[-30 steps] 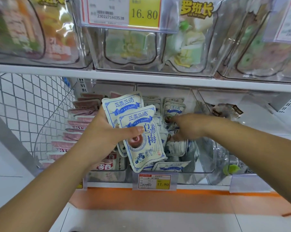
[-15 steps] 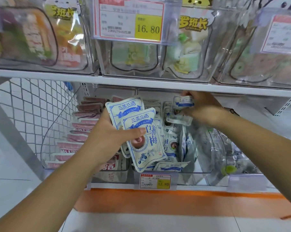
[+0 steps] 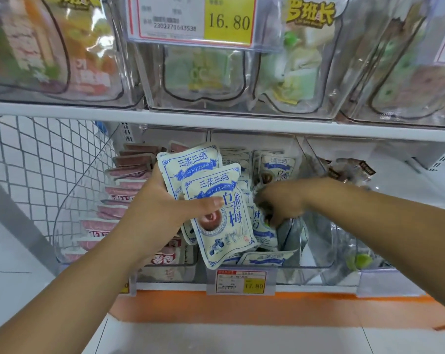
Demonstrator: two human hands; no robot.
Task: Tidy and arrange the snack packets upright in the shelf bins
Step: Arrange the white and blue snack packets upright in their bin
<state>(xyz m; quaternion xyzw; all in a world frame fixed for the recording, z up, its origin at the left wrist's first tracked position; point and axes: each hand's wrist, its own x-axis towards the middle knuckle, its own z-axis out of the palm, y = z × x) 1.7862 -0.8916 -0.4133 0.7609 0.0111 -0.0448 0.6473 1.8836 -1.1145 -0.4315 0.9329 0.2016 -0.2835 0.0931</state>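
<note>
Two blue-and-white plum packets are raised; more behind overlap beyond counting. Three clear lower bins show, two readable price tags, one left hand, one right hand.

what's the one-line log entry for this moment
left hand: holds two white packets | right hand: inside middle bin, grip unclear | bin packets: untidy, some flat

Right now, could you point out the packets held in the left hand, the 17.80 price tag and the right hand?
held packets [image 3: 231,215], head view, front face of the front packet.
17.80 price tag [image 3: 253,285], head view, its yellow price patch.
right hand [image 3: 280,203], head view, back of the hand.
</note>
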